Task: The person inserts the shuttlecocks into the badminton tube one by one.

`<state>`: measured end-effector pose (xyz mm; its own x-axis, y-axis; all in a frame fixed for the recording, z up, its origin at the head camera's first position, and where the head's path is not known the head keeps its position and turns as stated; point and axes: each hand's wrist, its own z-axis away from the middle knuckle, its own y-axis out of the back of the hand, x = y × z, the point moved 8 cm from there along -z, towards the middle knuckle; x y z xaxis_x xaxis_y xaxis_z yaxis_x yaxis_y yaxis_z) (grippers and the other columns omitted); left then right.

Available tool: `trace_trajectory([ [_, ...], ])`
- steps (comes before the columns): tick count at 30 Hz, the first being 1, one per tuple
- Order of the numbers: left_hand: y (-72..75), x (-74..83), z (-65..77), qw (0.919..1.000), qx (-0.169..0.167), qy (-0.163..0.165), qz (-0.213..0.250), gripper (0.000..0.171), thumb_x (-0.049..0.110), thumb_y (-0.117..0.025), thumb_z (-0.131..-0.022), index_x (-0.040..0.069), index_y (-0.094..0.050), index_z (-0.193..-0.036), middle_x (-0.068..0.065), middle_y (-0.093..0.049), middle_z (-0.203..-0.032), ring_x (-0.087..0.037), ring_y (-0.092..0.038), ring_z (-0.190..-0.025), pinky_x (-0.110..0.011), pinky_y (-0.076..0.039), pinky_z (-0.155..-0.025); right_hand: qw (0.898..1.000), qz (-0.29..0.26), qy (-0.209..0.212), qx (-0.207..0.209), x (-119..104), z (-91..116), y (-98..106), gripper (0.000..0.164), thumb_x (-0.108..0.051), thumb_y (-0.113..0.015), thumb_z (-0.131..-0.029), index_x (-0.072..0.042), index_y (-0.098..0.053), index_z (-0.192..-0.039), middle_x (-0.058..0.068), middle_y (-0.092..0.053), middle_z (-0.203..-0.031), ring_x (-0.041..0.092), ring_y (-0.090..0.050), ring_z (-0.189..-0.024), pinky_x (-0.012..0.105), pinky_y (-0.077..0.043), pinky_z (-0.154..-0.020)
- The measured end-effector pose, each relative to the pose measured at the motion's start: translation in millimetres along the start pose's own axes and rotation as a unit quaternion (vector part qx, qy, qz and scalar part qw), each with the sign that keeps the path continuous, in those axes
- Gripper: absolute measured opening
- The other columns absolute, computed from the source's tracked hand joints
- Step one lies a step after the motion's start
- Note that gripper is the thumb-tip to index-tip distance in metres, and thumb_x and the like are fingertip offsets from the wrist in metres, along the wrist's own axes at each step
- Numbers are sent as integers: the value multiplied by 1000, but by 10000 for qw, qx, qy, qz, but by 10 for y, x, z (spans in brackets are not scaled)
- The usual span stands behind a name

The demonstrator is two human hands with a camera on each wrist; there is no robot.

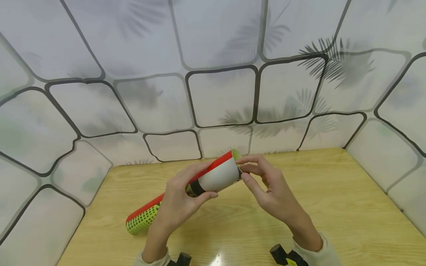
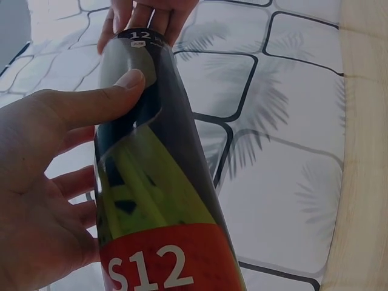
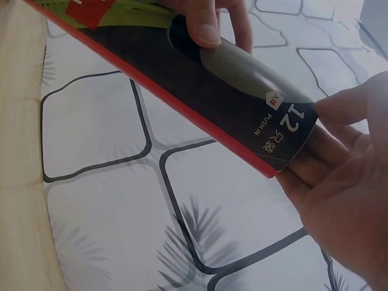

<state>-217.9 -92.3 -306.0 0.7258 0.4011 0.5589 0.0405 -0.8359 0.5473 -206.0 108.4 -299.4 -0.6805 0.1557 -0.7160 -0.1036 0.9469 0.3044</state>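
Observation:
A long shuttlecock tube [image 1: 217, 176], with red, white, black and green mesh-patterned sides, slants above the table, its upper end to the right. My left hand [image 1: 176, 197] grips it round the middle, and the thumb presses on the side in the left wrist view. At the upper end, my right hand [image 1: 271, 188] pinches the rim between thumb and fingers. In the right wrist view the fingertips reach in at the end and are partly hidden. Print on the tube [image 3: 230, 103] includes "12" and "PUSH IN". Pale green shows at the end, but what the tube contains is hidden.
A wood-grain table [image 1: 332, 207] lies below both hands. Light panels [image 1: 219, 99] with dark stone outlines and leaf shadows stand along its back and sides. Dark wrist devices [image 1: 287, 256] show at the bottom edge.

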Motion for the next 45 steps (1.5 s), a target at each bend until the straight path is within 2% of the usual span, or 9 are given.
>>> trace_trajectory([
  [7,2,13,2,10000,54,-79,-26,73,13,-94,-74,16,-63,-140,0,-66,-131,-19,-65,-117,-43,-56,-90,9997,73,172,-158,16,-16,-30,35,11,-60,-97,-2,-53,-128,12,-63,-130,23,-68,-117,32,-54,-94],
  [11,-57,-11,-11,10000,51,-57,-45,71,14,-95,-73,14,-64,-138,-1,-67,-130,-20,-65,-115,-43,-55,-91,9995,40,26,-328,91,-14,22,35,11,-60,-97,-4,-53,-128,11,-61,-131,23,-67,-119,31,-54,-94],
  [19,-308,-175,-34,9996,-131,182,-151,69,19,-95,-74,17,-65,-136,5,-68,-129,-13,-65,-113,-39,-55,-91,9989,204,-293,-305,254,14,253,41,9,-62,-97,-2,-50,-135,11,-73,-118,21,-69,-112,26,-53,-95],
  [24,-580,-302,-59,9969,-495,350,-511,68,22,-94,-76,16,-65,-137,0,-68,-130,-17,-65,-114,-40,-55,-91,9919,1148,-535,102,375,107,533,37,2,-66,-98,-10,-57,-132,1,-75,-110,15,-70,-104,20,-51,-94],
  [26,-723,-353,-73,9937,-707,426,-754,67,25,-93,-78,17,-65,-137,-2,-68,-131,-20,-65,-115,-42,-54,-93,9845,1632,-600,218,462,161,632,32,-1,-68,-98,-11,-61,-127,-1,-75,-108,14,-70,-101,19,-51,-91],
  [28,-880,-396,-87,9893,-951,488,-997,66,28,-91,-79,18,-64,-138,-3,-67,-133,-22,-65,-117,-44,-53,-96,9771,2013,-638,273,564,222,708,27,-5,-69,-98,-11,-64,-124,-1,-74,-108,15,-70,-100,24,-54,-89],
  [35,-1368,-497,-144,9672,-1714,587,-1781,65,36,-86,-84,24,-61,-143,2,-64,-138,-21,-61,-125,-49,-47,-96,9561,2839,-707,182,925,452,838,30,-10,-70,-99,-3,-65,-128,11,-69,-122,32,-64,-112,54,-49,-91],
  [40,-1559,-569,-140,9562,-1985,675,-2043,65,39,-86,-84,26,-62,-142,3,-63,-140,-22,-62,-124,-48,-47,-95,9520,2955,-797,-45,1139,591,847,36,-15,-67,-101,-2,-62,-134,17,-63,-130,40,-57,-121,61,-46,-95],
  [45,-1672,-629,-104,9482,-2277,677,-2109,65,40,-85,-84,26,-61,-143,2,-63,-140,-20,-62,-124,-49,-47,-94,9452,3134,-906,-141,1304,699,870,38,-18,-64,-103,0,-59,-136,19,-60,-133,43,-54,-125,63,-43,-97],
])
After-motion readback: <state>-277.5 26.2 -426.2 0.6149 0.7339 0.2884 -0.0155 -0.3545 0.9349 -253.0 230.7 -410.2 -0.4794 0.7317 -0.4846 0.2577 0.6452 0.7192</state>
